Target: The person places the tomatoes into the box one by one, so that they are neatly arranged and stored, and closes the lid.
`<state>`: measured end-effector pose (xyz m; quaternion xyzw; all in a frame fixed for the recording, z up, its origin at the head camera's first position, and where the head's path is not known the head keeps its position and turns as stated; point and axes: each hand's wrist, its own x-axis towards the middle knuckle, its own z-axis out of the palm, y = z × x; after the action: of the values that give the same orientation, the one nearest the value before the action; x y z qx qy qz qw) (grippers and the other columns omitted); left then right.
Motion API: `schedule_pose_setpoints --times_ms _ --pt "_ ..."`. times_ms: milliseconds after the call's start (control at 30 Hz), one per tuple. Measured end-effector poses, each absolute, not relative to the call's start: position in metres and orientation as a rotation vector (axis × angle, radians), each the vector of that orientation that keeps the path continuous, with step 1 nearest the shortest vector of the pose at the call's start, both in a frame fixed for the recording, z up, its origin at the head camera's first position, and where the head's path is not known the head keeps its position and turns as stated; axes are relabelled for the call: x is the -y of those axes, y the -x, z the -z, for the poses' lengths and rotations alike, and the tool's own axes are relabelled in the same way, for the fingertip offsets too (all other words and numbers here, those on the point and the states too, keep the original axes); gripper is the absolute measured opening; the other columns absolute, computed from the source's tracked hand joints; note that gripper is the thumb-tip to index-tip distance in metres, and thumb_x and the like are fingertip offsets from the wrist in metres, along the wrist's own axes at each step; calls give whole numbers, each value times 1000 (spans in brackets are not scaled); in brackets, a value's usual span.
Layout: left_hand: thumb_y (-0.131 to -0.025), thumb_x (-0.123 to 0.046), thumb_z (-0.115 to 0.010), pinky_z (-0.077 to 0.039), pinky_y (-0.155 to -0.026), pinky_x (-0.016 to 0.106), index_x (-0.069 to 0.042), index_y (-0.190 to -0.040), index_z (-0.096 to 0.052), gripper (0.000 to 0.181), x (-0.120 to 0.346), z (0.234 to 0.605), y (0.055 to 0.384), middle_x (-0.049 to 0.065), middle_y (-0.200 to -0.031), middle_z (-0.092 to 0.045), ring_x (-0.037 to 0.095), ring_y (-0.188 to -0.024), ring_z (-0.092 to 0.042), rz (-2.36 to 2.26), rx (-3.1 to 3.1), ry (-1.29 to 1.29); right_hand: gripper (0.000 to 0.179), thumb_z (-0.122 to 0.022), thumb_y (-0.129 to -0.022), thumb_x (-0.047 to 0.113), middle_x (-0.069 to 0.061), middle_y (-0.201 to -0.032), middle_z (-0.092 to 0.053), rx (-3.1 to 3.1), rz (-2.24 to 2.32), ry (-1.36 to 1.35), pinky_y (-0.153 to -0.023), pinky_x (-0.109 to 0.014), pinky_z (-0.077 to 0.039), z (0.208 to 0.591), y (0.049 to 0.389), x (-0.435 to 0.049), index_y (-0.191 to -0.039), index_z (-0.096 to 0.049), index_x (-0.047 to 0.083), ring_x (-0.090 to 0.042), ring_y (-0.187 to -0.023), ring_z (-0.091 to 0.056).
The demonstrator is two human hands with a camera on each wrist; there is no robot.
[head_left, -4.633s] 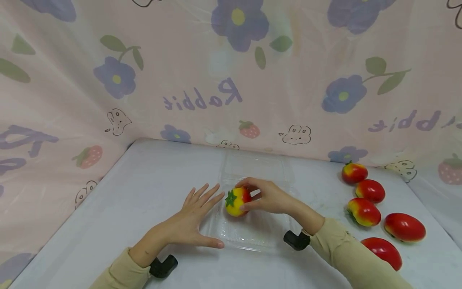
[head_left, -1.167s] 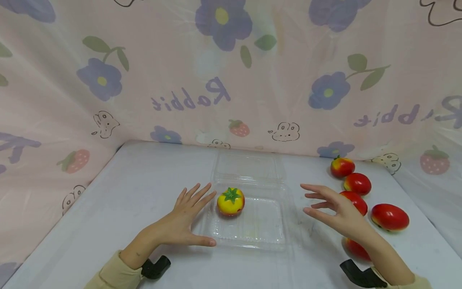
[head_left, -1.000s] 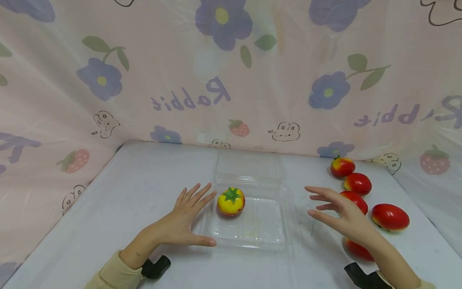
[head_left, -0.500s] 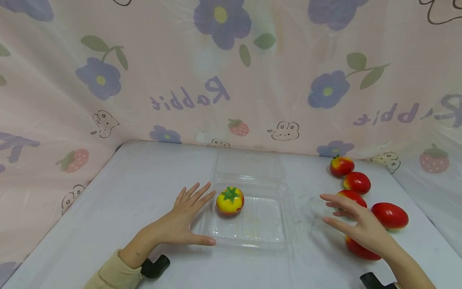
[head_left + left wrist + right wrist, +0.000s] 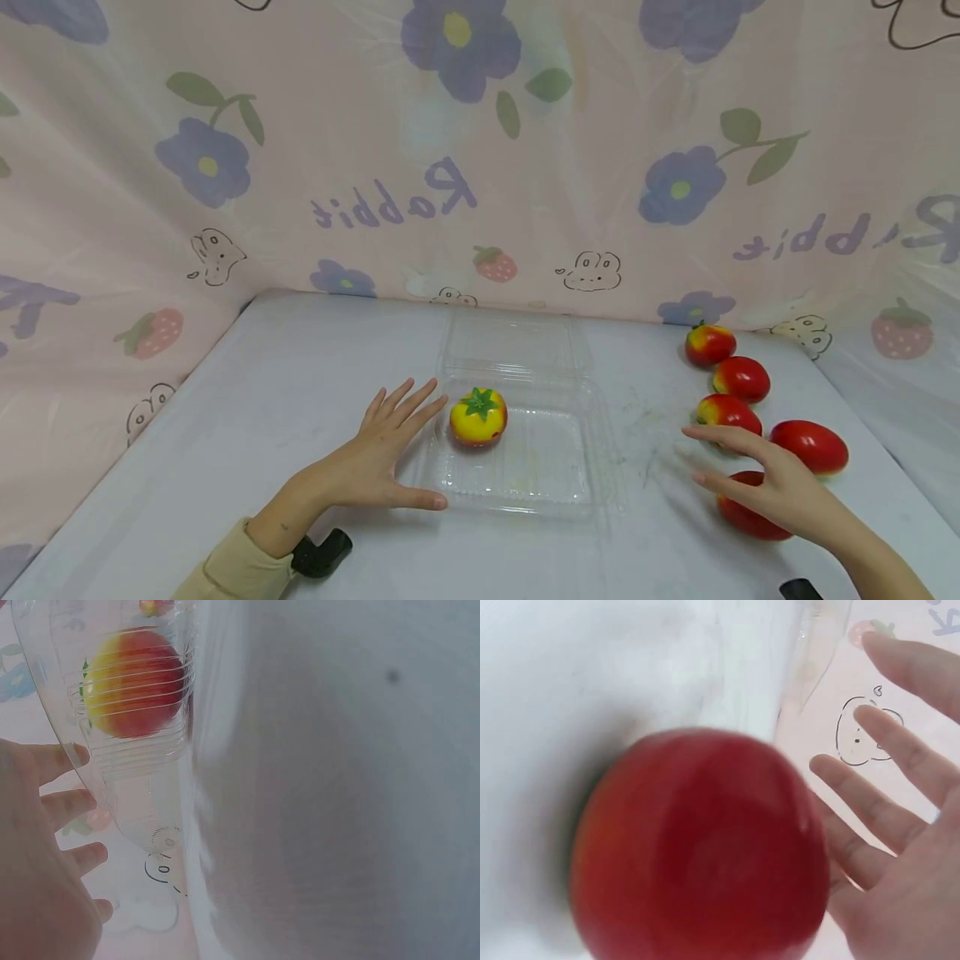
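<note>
A clear plastic clamshell box [image 5: 517, 492] lies with its lid [image 5: 517, 343] folded back. One yellow-red tomato [image 5: 478, 421] with a green star-shaped top sits at the left inside it. My left hand [image 5: 375, 458] is spread at the box's left rim, thumb and fingers straight; in the left wrist view its fingertips [image 5: 75, 799] are at the clear wall. Over the nearest red tomato [image 5: 750, 512] hovers my right hand [image 5: 795, 492], fingers apart and relaxed, holding nothing. That tomato [image 5: 705, 847] looms large in the right wrist view, beside the palm.
More tomatoes lie on the right of the white table: one at the back [image 5: 709, 345], another in front of it [image 5: 742, 379], a yellow-red one [image 5: 729, 415] and an oblong one [image 5: 810, 447]. A printed curtain [image 5: 585, 167] hangs behind.
Earlier my right hand held the yellow-red tomato in the box and let it go. It has since moved right and toward me, over the tomatoes. My left hand has stayed at the box.
</note>
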<state>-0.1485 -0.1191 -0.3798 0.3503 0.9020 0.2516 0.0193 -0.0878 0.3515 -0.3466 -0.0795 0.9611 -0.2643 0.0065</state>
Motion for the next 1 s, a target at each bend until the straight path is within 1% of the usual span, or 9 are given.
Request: schedule_pose_setpoints --times_ms 100,167,233,533,633,767,833,900,1000 --pt "-69 -69 -70 5 -113 65 -23 -154 -19 110 119 379 148 0 -163 -4 33 -148 2 -782 -2798 -1083 55 -77 -80 32 -11 -129 -58 -3006 800 251 -72 -46 -58 348 86 -357 -130 -58 24 11 -107 -40" --pt "-69 -69 -70 5 -113 65 -23 -155 -19 110 119 379 148 -1 -163 -3 33 -148 1 -781 -2797 -1079 55 -77 -80 33 -11 -128 -58 -2993 788 253 -71 -44 -58 348 85 -361 -130 -58 23 10 -106 -42" --pt "-69 -69 -69 5 -113 65 -23 -155 -19 110 119 380 148 -1 -163 -3 33 -148 1 -778 -2798 -1076 56 -78 -79 33 -12 -128 -58 -2972 779 248 -71 -45 -58 348 85 -366 -130 -57 22 19 -102 -36" --pt "-68 -70 -70 5 -113 65 -20 -154 -20 111 119 380 148 -3 -163 -1 33 -148 2 -772 -2803 -1064 57 -78 -79 32 -17 -127 -58 -2945 712 191 -70 -48 -57 350 78 -381 -130 -58 16 11 -102 -41" --pt "-68 -70 -70 5 -113 65 -21 -154 -20 111 119 380 148 -4 -163 -1 33 -148 2 -768 -2805 -1062 56 -79 -78 31 -16 -125 -59 -2959 703 214 -71 -49 -57 353 77 -383 -128 -59 15 21 -99 -33" --pt "-68 -70 -70 5 -113 65 -22 -154 -20 111 119 380 148 -3 -163 -1 33 -148 1 -771 -2807 -1068 56 -79 -77 28 -17 -124 -60 -2949 719 223 -70 -52 -56 356 76 -388 -128 -60 13 27 -96 -25" --pt "-68 -70 -70 5 -113 65 -21 -154 -20 111 119 380 148 -3 -163 -1 33 -148 1 -772 -2807 -1072 58 -80 -76 27 -18 -124 -59 -2936 717 202 -70 -51 -57 356 76 -390 -128 -59 11 15 -102 -38" --pt "-68 -70 -70 5 -113 65 -22 -154 -19 111 119 380 148 -4 -163 -1 32 -149 2 -773 -2807 -1073 61 -80 -76 26 -20 -125 -58 -2912 729 187 -69 -51 -57 357 75 -393 -130 -57 8 -8 -112 -46" --pt "-68 -70 -70 5 -113 65 -23 -155 -18 111 119 380 148 -4 -163 -1 31 -149 3 -771 -2808 -1073 67 -81 -74 28 -21 -127 -57 -2879 726 148 -70 -46 -58 356 74 -395 -132 -55 8 -41 -114 -42"
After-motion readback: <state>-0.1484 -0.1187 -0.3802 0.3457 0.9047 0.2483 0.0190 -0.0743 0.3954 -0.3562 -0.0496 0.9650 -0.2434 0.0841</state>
